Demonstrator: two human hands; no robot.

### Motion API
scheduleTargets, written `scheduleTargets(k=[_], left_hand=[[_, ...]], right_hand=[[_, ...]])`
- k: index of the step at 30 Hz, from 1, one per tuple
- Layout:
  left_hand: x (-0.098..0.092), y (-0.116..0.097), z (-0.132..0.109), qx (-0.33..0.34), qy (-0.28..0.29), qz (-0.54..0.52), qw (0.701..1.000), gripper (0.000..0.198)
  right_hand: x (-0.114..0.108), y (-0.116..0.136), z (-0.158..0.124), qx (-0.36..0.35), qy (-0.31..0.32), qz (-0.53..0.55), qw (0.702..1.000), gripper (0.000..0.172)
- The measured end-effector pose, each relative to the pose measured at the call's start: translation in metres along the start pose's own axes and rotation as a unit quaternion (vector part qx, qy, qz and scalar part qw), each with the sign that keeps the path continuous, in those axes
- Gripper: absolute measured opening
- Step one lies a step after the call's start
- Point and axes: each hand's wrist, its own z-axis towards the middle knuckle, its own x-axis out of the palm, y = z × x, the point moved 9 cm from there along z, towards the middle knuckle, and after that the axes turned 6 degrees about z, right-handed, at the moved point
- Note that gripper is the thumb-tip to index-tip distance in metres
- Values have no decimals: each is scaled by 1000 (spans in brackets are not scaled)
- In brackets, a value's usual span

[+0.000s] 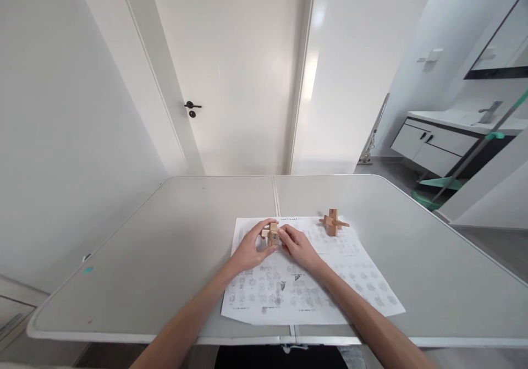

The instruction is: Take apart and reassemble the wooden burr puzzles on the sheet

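Observation:
Between both hands is a small wooden interlocking puzzle [273,235] with a dark mark like a 2 or Z on its front. My left hand [251,248] grips it from the left, thumb below and fingers over the top. From the right, my right hand [297,243] pinches its side with bent fingers; those fingertips are partly hidden. Both hands are over a printed paper sheet [330,273] covered with rows of small diagrams. A second wooden puzzle [333,223], made of crossed pieces, stands apart near the sheet's upper right corner.
The grey folding table [165,248] has a pale rim and a centre seam. Behind it is a white door [239,72] with a black door handle [192,105]. At the right are a washbasin cabinet [437,141] and a green-trimmed pole [474,152].

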Motion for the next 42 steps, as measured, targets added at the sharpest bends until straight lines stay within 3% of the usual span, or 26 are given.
scheduleTargets(k=[7, 12, 18, 21, 30, 42], left_hand=[[-5, 21, 1, -43, -67, 5, 997, 55], [-9, 40, 1, -84, -105, 4, 991, 42], [-5, 41, 2, -69, -97, 8, 993, 30], [-3, 40, 2, -68, -89, 10, 994, 28], [-4, 41, 5, -89, -66, -8, 994, 31], [0, 42, 5, -102, -48, -22, 993, 33]], right_hand=[[0, -27, 8, 85, -19, 178, 980, 54], [-27, -42, 16, 114, -48, 307, 944, 48], [-53, -48, 20, 103, -82, 392, 910, 41], [-49, -48, 19, 104, -92, 407, 903, 38], [-5, -34, 8, 161, -50, 371, 913, 32], [-11, -28, 6, 158, -60, 379, 910, 35]])
